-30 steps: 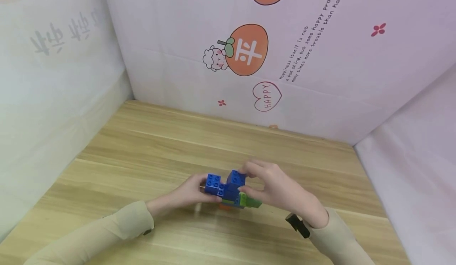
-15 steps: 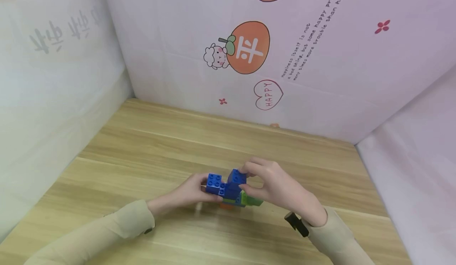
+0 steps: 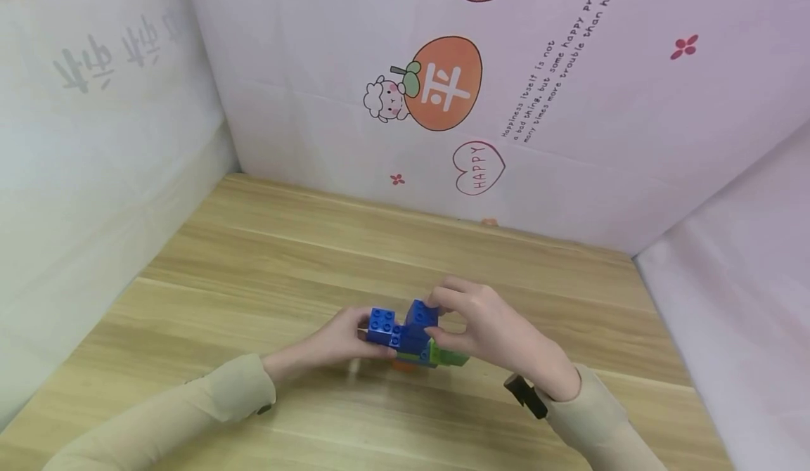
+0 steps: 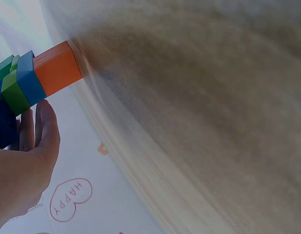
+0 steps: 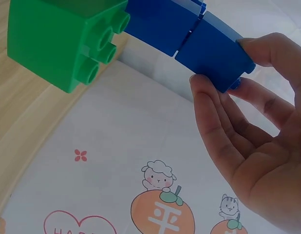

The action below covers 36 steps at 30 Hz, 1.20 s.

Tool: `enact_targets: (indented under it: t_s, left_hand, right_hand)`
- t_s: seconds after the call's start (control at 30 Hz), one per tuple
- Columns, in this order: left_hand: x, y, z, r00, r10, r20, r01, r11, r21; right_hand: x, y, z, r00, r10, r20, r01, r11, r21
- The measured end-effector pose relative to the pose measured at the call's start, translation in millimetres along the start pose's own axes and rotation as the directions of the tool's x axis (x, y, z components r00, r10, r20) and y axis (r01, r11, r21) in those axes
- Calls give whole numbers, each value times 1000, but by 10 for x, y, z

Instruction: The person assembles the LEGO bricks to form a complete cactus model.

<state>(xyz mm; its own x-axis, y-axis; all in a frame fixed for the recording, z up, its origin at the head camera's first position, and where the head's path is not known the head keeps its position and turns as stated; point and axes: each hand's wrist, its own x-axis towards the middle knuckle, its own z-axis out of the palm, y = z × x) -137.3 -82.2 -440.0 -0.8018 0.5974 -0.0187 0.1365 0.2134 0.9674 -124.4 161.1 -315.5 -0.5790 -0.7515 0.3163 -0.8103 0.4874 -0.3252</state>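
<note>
A small brick stack (image 3: 408, 337) stands on the wooden table (image 3: 266, 267). It has blue bricks on top, a green brick (image 3: 451, 356) jutting right and an orange brick (image 3: 401, 366) at the bottom. My left hand (image 3: 362, 335) grips the stack's left side by the lower blue brick (image 3: 381, 325). My right hand (image 3: 436, 320) pinches the tall blue brick (image 3: 419, 315) between fingers above and thumb below. In the left wrist view the orange brick (image 4: 57, 68) meets the table, with fingers (image 4: 44, 129) beside the stack. The right wrist view shows the green brick (image 5: 63, 41) and blue bricks (image 5: 189, 34) against my fingertips (image 5: 204, 95).
Printed pink-white sheets (image 3: 443, 105) wall the table at the back, left and right. Bare wood (image 3: 285, 246) lies beyond the hands and to the left. A black strap (image 3: 525, 395) sits at my right wrist.
</note>
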Motion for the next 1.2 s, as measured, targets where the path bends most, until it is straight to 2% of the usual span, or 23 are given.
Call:
enact_targets:
  t_s: [0.27, 0.57, 1.2]
  left_hand:
    - [-1, -17, 7, 1000, 9, 8, -9, 1000, -10]
    - [4, -33, 6, 1000, 15, 3, -15, 1000, -17]
    - [0, -16, 6, 1000, 9, 1, -9, 1000, -15]
  right_hand:
    - [-14, -15, 28, 999, -38, -33, 37, 999, -37]
    - [-53, 18, 67, 999, 10, -42, -9, 1000, 28]
    - [-121, 54, 120, 997, -14, -79, 19, 998, 57]
